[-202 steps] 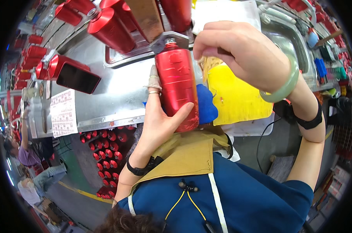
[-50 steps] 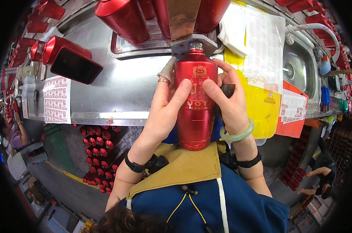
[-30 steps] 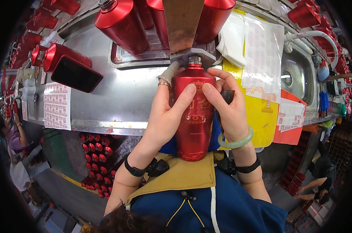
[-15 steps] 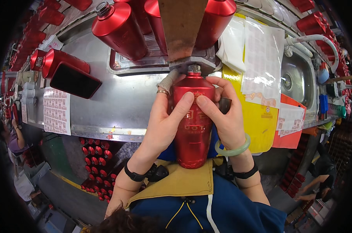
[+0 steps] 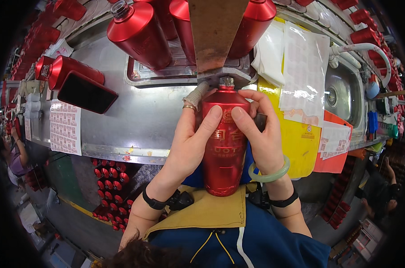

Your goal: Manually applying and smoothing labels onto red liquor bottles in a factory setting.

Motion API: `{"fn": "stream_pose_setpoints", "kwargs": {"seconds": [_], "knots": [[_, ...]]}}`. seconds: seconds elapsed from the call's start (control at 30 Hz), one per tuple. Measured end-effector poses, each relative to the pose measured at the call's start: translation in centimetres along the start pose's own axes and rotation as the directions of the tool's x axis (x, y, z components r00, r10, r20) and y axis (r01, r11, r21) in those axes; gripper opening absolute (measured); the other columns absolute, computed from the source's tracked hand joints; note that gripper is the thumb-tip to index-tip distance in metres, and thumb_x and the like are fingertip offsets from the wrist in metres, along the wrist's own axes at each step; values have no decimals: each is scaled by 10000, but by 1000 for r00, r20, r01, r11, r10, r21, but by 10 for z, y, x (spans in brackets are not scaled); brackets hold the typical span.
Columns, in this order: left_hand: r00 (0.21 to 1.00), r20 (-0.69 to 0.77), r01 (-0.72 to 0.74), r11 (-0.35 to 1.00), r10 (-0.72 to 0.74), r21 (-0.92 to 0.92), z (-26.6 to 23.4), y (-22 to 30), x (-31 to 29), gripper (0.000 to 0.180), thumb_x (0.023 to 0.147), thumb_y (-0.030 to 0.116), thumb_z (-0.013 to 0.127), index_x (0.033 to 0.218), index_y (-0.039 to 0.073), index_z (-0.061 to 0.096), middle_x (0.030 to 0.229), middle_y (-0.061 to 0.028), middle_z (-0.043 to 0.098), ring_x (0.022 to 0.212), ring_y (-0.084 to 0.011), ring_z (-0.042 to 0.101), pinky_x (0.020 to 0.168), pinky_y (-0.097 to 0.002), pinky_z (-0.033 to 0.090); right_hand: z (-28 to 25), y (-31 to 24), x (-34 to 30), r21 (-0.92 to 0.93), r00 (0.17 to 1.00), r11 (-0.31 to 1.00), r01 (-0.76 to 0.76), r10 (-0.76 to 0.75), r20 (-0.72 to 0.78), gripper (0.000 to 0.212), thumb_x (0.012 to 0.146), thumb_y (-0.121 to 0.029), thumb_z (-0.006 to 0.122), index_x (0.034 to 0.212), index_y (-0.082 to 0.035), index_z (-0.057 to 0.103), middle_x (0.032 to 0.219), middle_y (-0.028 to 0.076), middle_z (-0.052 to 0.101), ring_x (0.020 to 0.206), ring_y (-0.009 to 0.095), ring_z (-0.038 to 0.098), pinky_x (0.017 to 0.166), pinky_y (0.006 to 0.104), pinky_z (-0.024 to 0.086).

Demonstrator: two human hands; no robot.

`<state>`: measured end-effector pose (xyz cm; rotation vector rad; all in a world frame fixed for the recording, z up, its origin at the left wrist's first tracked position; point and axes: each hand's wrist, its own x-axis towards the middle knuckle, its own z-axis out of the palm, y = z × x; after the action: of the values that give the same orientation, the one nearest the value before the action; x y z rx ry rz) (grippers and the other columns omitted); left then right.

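A glossy red bottle (image 5: pixel 225 152) with a clear, uncapped glass neck and gold markings lies in front of me, its base toward my body. My left hand (image 5: pixel 191 134) wraps its left side, thumb on the shoulder; a finger wears a whitish cover and another a ring. Opposite it, my right hand (image 5: pixel 261 134) grips the other side, thumb pressed near the left one. A green bangle (image 5: pixel 269 172) circles my right wrist. Just beyond the neck stands a brown upright post (image 5: pixel 210 35) with a metal foot. The fingertips behind the bottle are hidden.
Several red bottles (image 5: pixel 142 38) stand on a metal tray (image 5: pixel 133 73) behind the post. Left on the steel bench are a lying red bottle (image 5: pixel 75 71), a dark phone (image 5: pixel 87 91) and a sticker sheet (image 5: pixel 65 127). A yellow sheet (image 5: pixel 296 156), papers (image 5: pixel 303 71) and a sink (image 5: pixel 345 96) are right.
The bottle has turned slightly about its length, bringing more of its gold markings to face upward. Both hands keep their hold. The whole view has shifted a little.
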<state>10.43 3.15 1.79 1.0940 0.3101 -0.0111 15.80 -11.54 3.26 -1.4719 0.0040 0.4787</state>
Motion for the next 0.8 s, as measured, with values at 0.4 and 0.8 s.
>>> {"fn": "stream_pose_setpoints", "kwargs": {"seconds": [0.4,0.8], "knots": [[1000,-7,-16,1000,16,26,3,-2,2,558,1086,220,556,1545,-12,340,1463,-135,501,1316,-172,502,1119,-330,406,-8,-2,2,3,1000,1000,-9,9,15,330,1013,-241,693,1259,-28,636,847,-85,429,785,19,414,700,177,340],[1000,-23,2,1000,-1,11,1,-2,1,547,1088,209,548,1542,-16,341,1455,-145,510,1300,-177,515,1110,-335,418,-14,-1,7,33,999,999,28,-29,26,312,981,-118,699,1267,-28,614,928,-48,435,852,39,419,776,182,366]]}}
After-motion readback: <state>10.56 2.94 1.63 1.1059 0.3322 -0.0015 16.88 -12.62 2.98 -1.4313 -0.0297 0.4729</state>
